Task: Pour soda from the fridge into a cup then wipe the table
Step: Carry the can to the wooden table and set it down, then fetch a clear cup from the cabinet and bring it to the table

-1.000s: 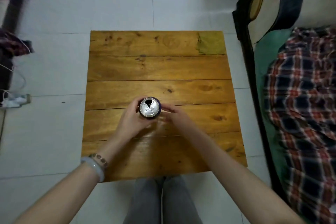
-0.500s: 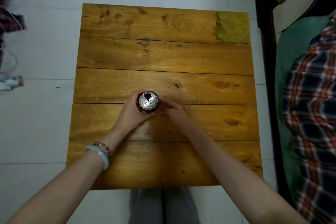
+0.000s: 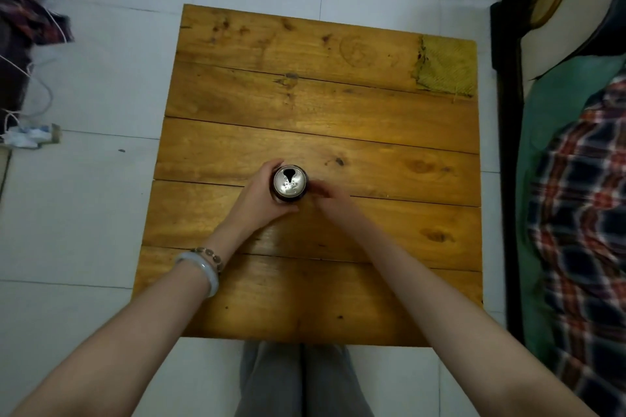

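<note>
since the earlier frame only the view had shifted; the can [image 3: 290,184] stood as before, upright at the middle of the tabletop [image 3: 372,132], already open. the left hand [image 3: 259,198] wrapped its side; the right hand [image 3: 327,195] touched it with narrow fingertips. it likely felt light, thin-walled, perhaps slick, best held mid-body. a yellow cloth [image 3: 445,68] lay at the far right corner; no cup showed. white tile floor [image 3: 84,213] lay around, a bed [image 3: 576,213] to the right.
</note>
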Demonstrator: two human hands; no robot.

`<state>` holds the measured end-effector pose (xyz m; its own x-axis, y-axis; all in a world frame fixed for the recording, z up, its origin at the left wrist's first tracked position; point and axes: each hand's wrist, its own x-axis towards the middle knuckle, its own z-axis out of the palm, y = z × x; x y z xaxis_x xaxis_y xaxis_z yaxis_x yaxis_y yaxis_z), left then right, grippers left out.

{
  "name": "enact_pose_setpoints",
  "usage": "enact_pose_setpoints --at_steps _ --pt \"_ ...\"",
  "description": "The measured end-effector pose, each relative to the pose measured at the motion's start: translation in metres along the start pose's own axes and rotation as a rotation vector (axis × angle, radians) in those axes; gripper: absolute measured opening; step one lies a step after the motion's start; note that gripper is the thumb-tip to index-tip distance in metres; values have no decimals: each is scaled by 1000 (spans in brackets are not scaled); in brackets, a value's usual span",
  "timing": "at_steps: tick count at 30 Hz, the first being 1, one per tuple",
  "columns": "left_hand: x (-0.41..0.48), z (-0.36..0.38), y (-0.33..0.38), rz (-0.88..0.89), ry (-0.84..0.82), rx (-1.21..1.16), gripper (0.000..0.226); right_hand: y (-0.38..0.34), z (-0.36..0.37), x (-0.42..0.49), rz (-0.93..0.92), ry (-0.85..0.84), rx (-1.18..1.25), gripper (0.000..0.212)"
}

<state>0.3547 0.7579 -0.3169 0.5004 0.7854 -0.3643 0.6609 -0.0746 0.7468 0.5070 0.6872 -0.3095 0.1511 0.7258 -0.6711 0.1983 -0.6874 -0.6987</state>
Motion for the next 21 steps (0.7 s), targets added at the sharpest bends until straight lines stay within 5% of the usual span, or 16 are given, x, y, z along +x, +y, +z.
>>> enact_pose_setpoints --at_steps 10,16,21 --pt "-62 -71 74 112 82 412 87 -88 -50 -90 -260 -16 -755 57" --pt "-137 -137 106 156 390 648 75 -167 -40 -155 -572 -3 -1072 59" --pt "-214 -186 103 27 618 744 81 -233 7 -194 -885 -3 -1201 60"
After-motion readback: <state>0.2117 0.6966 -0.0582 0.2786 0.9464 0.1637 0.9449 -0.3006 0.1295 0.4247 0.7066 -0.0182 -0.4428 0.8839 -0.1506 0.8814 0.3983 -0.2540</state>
